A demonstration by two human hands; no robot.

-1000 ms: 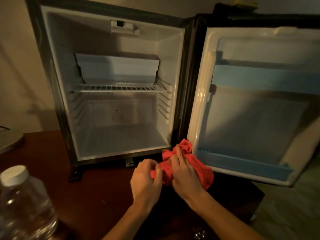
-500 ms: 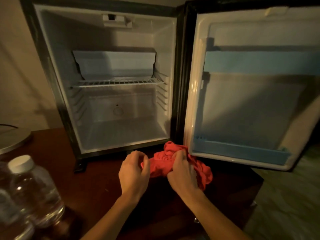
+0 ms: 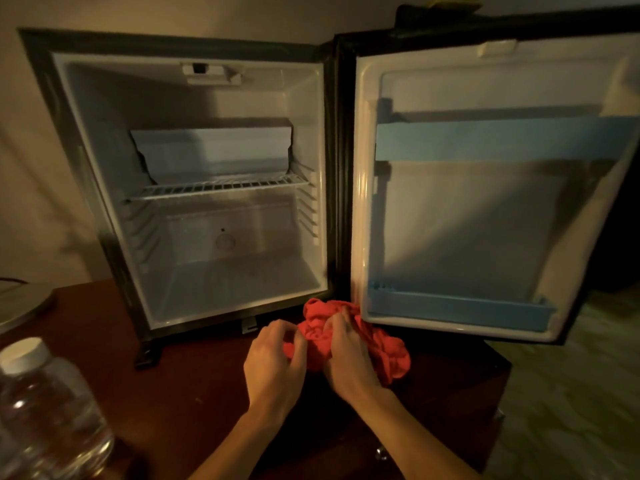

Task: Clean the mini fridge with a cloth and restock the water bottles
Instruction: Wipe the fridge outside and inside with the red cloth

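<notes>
On the dark wooden table [image 3: 194, 382], right in front of the open mini fridge [image 3: 194, 188], I had both hands on the red cloth [image 3: 384, 351]. My left hand [image 3: 275, 365] was curled, fingertips pinching the cloth's left edge. My right hand [image 3: 349, 355] lay on top of the bunch, fingers closed into the folds. Cloth was crumpled, sitting on the table just below the lower hinge corner, between the fridge body and the open door [image 3: 485, 209]; its right part spilled out beyond my right hand.

Fridge cavity showed a wire shelf [image 3: 218, 187] across the middle with a pale panel above it, floor bare. Door swung wide to the right, a blue rail [image 3: 498, 143] high up and a blue door shelf [image 3: 457, 310] at the bottom.

Water bottle [image 3: 45, 407] stood at the near left corner of the table, clear with a white cap, well apart from my hands. A round metal tray [image 3: 20, 306] edge showed at far left.
</notes>
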